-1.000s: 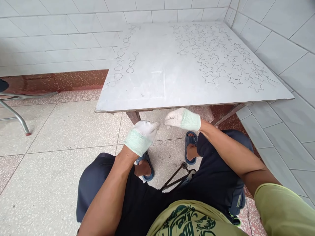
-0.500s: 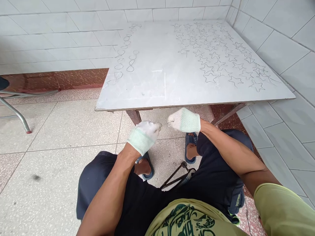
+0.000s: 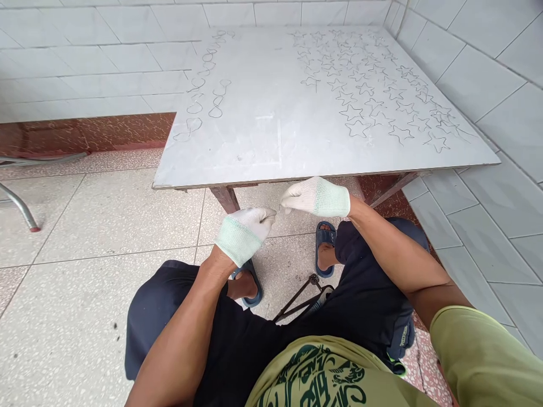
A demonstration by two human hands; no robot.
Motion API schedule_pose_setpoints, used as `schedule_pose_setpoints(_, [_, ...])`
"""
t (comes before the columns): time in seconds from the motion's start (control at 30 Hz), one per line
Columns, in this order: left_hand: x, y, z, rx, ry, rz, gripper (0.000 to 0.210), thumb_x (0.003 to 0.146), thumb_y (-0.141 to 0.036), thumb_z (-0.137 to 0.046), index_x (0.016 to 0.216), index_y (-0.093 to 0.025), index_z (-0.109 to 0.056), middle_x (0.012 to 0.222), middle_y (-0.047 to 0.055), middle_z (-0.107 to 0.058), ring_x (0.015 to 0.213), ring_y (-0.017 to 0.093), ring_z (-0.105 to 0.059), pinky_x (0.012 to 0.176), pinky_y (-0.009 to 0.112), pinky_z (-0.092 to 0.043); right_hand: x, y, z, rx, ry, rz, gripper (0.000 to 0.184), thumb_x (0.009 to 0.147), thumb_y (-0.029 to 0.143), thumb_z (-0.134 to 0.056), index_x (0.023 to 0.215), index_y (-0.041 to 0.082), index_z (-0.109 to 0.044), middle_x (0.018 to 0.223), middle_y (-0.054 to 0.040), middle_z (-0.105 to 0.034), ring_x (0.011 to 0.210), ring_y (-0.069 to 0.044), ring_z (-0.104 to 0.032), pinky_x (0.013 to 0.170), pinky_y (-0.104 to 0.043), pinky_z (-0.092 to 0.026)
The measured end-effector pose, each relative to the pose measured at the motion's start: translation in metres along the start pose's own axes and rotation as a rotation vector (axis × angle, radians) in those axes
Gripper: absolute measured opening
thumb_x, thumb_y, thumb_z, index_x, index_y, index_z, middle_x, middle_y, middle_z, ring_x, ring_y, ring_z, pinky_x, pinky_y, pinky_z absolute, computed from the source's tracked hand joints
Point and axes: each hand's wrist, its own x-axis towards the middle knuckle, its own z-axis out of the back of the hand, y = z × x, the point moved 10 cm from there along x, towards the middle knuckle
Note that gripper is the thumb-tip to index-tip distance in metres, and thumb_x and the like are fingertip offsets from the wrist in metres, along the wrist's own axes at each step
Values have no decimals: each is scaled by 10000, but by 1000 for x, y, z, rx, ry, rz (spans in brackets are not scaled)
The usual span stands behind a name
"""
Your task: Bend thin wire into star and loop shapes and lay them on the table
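My left hand (image 3: 248,229), in a white knitted glove with a pale green cuff, is closed in a pinch in front of the table's near edge. Facing it, my right hand (image 3: 307,198) wears the same kind of glove and is pinched too. A thin wire (image 3: 279,208), barely visible, shows in the small gap between the fingertips; most of it is hidden by the gloves. Bent wire stars (image 3: 357,129) lie in rows across the right half of the white tabletop (image 3: 250,130). Wire figure-eight loops (image 3: 215,107) lie along its left side.
White tiled walls (image 3: 479,73) border the table at the back and right. Wooden table legs (image 3: 225,199) stand beyond my hands. Below are my knees, sandalled feet and a dark folding frame (image 3: 299,297) on the speckled floor. A metal chair leg (image 3: 21,206) is at far left.
The right hand has turned slightly and its fingers are straighter, still close to the left fingertips. The whole view has shifted a little; the wire shapes lie as before.
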Motion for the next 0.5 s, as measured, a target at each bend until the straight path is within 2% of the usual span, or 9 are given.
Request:
schedule_pose_setpoints(0.07, [0, 3, 2, -17, -16, 38, 332, 1056, -320, -538, 965, -281, -855, 943, 40, -843, 879, 237, -737, 797, 328, -451, 2, 0, -5, -71, -4, -2, 231, 982, 376, -723, 880, 214, -852, 884, -16, -825, 871, -196, -698, 848, -330, -481])
schedule_pose_setpoints(0.13, [-1, 6, 5, -44, -30, 77, 323, 1046, -315, -545, 901, -265, -830, 861, 38, -811, 824, 231, -715, 763, 330, -426, 4, 5, -12, -236, 2, 40, 255, 1013, 336, -657, 889, 205, -837, 887, -20, -814, 862, -187, -692, 832, -327, -464])
schedule_pose_setpoints(0.27, [-1, 8, 7, -92, -20, 120, 335, 1034, -304, -550, 754, -243, -722, 684, 7, -673, 673, 192, -610, 685, 331, -350, 6, 20, -28, -631, 41, 183, 386, 1095, 305, -503, 880, 175, -797, 906, -98, -803, 882, -228, -700, 824, -368, -445])
schedule_pose_setpoints(0.4, [-1, 7, 7, -104, -6, 115, 357, 1039, -279, -520, 705, -235, -637, 622, -14, -569, 594, 165, -511, 659, 339, -312, 5, 24, -35, -705, 60, 221, 341, 1083, 237, -497, 942, 162, -798, 954, -155, -811, 947, -284, -720, 858, -410, -456])
schedule_pose_setpoints(0.5, [-1, 7, 6, -56, 7, 96, 353, 1045, -277, -506, 736, -237, -672, 670, 6, -637, 642, 181, -570, 672, 345, -328, 4, 25, -38, -717, 84, 246, 241, 1020, 164, -570, 956, 205, -800, 980, -138, -823, 1015, -311, -727, 879, -423, -471])
